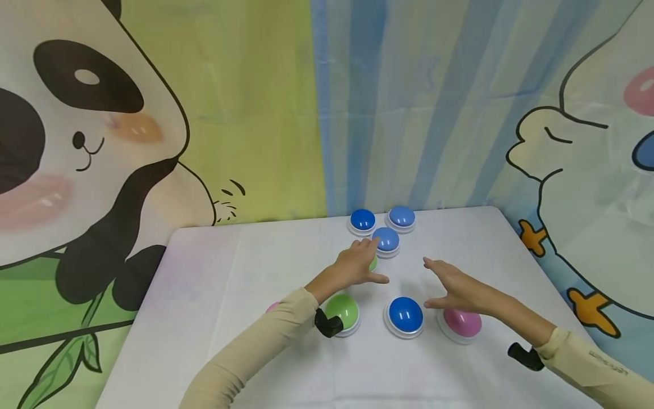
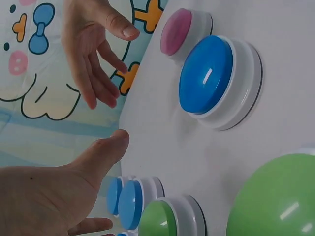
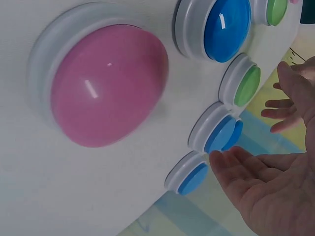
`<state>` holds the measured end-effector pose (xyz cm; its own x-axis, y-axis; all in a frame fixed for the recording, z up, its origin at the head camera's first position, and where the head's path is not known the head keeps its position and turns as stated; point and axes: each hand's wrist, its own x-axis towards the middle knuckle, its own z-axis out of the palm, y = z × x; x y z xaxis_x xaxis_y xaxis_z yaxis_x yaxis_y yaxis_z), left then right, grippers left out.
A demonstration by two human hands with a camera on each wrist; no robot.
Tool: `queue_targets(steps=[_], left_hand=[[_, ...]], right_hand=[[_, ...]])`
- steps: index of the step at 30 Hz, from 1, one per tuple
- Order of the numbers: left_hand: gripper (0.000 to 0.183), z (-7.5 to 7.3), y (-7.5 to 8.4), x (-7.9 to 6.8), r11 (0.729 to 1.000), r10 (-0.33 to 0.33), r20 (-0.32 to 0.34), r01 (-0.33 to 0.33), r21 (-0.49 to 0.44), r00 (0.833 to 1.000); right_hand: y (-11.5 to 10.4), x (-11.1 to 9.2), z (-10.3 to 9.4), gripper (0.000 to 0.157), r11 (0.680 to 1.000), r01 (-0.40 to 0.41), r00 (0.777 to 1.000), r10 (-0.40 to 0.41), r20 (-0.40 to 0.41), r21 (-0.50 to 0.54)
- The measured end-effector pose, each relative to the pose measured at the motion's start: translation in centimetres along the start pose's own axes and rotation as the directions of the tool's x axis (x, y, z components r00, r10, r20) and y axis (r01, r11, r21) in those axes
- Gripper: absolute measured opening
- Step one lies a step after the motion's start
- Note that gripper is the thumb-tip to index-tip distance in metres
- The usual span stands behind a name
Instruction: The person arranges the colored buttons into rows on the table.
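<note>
My left hand [image 1: 356, 266] is over the table's middle, thumb spread from the relaxed fingers, holding nothing. Beneath it a green dome push button [image 1: 373, 264] is mostly hidden. Right past the fingertips lies a light blue button [image 1: 386, 240]. Under the left wrist sits a larger-looking green button [image 1: 342, 311]. My right hand [image 1: 457, 287] hovers palm inward, fingers extended and holding nothing. Below it a pink button [image 1: 462, 324] shows partly, with a dark blue button [image 1: 406, 315] to its left. In the right wrist view the pink button [image 3: 110, 86] fills much of the frame.
At the table's back edge stand another dark blue button [image 1: 363, 220] and a light blue one [image 1: 401, 216]. A pink button [image 1: 273, 307] peeks out behind the left sleeve. Printed cloth walls [image 1: 265, 113] border the white table [image 1: 204, 295]. All the buttons have white round bases.
</note>
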<state>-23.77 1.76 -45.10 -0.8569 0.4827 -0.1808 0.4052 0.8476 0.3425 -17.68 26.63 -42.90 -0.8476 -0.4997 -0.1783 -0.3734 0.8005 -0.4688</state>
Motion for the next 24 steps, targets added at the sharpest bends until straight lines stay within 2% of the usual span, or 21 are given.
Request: queue_targets(steps=[8,15,20,24], left_hand=[[0.098,-0.3,-0.7,0.2,1.0,-0.019,-0.031,0.019,0.007,0.999],[0.095,-1.0,-1.2,0.4,0.997,-0.067,-0.032,0.066,-0.028,0.997],[0.092,-0.9,-1.5,1.5,0.994,-0.096,-0.045,0.093,-0.062,0.994],[0.089,-0.2,-1.3,3.2,0.99,-0.12,-0.038,0.116,-0.082,0.992]], right_hand=[[-0.7,1.1,0.5,0.092,1.0,0.017,0.999,-0.016,0.031,-0.007],[-1.1,1.8,0.6,0.092,0.999,0.004,0.999,-0.003,0.032,-0.035],[-1.6,3.1,0.5,0.094,0.998,-0.032,0.999,0.034,0.029,-0.051],[-1.3,4.8,0.3,0.096,0.995,-0.063,0.997,0.067,0.048,-0.078]])
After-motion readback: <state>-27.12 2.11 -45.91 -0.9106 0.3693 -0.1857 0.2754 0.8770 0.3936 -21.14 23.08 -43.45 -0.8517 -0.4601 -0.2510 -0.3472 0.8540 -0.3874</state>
